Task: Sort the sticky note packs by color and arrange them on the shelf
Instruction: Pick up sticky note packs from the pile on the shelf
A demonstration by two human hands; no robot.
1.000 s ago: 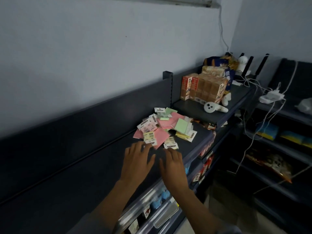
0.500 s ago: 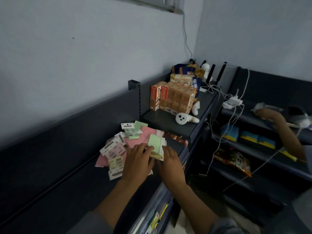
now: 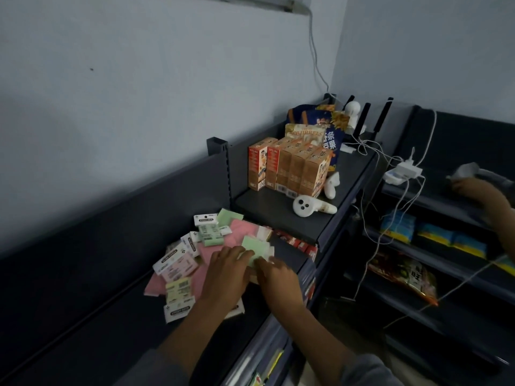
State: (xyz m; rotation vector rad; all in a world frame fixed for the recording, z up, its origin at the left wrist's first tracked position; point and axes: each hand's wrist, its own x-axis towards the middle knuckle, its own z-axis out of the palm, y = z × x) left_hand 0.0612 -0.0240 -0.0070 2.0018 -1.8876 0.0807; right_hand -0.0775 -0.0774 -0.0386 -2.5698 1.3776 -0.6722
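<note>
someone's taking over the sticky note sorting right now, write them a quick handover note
Left hand: rests on the pile, fingers at a green pack; grip unclear.
Right hand: at the same green pack's near edge; grip unclear.
Things: sticky note packs lie in one mixed heap on the dark shelf: pink packs, a yellow pack, green ones, several label side up.
Done: nothing sorted yet.
Left: split the heap by color, then line each color up on the shelf.
</note>
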